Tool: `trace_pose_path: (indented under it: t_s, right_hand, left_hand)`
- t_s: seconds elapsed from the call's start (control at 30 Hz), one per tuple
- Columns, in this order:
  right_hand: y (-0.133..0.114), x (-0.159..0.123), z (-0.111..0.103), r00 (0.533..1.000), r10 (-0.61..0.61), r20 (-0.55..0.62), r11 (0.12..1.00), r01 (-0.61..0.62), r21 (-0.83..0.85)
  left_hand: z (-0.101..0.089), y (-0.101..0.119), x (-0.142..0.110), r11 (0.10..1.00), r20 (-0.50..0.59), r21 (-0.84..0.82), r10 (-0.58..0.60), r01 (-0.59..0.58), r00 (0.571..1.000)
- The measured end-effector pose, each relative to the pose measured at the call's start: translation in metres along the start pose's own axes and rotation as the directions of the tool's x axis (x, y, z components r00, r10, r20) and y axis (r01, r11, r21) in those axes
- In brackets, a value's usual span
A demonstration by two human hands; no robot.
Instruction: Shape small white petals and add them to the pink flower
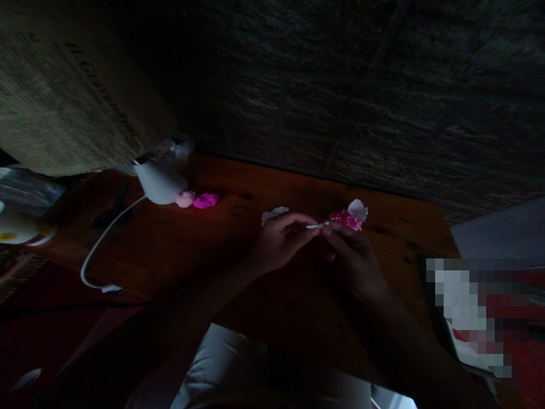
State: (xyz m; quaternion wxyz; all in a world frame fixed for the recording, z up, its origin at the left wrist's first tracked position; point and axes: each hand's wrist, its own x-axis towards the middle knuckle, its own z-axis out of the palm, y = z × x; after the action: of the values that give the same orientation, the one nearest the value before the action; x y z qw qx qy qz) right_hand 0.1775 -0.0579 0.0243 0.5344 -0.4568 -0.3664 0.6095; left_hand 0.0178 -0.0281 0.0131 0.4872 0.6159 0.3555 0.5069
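A small, thin white piece (315,226), perhaps modelling clay, is pinched between my two hands above the wooden table. My left hand (283,236) grips its left end with thumb and fingers. At the other end, the fingertips of my right hand (355,255) are closed on it. Just beyond my right hand lies a crumpled pink piece (347,218) with a pale, petal-like piece (358,209) against it. Another pale flat piece (275,215) rests behind my left hand, partly covered by it. The dim light hides fine detail.
A white lamp base (160,182) with a cable (96,241) stands left on the wooden table (238,176). Beside it sit a light pink lump (185,199) and a magenta lump (206,200). A printed lampshade (80,85) hangs at upper left. A brick-patterned wall (340,102) rises behind.
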Motion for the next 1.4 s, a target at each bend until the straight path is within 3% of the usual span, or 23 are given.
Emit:
trace_pose_path:
  t_s: [0.2,0.47,0.8,0.93,1.07,1.2,1.4]
  right_hand:
    - [0.0015,0.0000,-0.0019,1.000,-0.003,0.008,1.000,0.003,-0.012]
    - [-0.0003,0.0003,-0.0018,1.000,0.007,0.022,1.000,-0.006,-0.030]
    - [0.0028,-0.0003,-0.0022,0.999,0.024,0.030,0.999,-0.023,-0.039]
    - [0.0034,0.0005,-0.0026,1.000,0.015,0.018,0.999,-0.014,-0.048]
    - [0.0007,0.0004,-0.0037,1.000,-0.013,-0.018,0.997,0.012,-0.078]
    - [-0.0017,0.0006,-0.0054,0.993,-0.105,-0.059,0.974,0.091,-0.206]
    - [0.0004,0.0015,-0.0064,0.988,-0.152,0.002,0.954,0.148,-0.260]
  left_hand:
    - [0.0018,-0.0057,-0.0028,0.989,-0.024,0.096,0.116,-0.113,0.993]
    - [-0.0027,-0.0078,0.0005,0.889,0.002,0.278,0.378,-0.364,0.926]
    - [-0.0027,-0.0017,-0.0011,0.871,0.010,0.339,0.374,-0.355,0.928]
    - [-0.0001,-0.0024,-0.0027,0.930,-0.030,0.273,0.266,-0.248,0.964]
    - [0.0016,-0.0048,0.0004,1.000,-0.014,0.011,-0.010,0.010,1.000]
    - [0.0003,-0.0054,0.0054,0.958,0.057,-0.156,-0.236,0.242,0.970]
    - [-0.0004,-0.0018,0.0071,0.900,0.110,-0.248,-0.341,0.358,0.934]
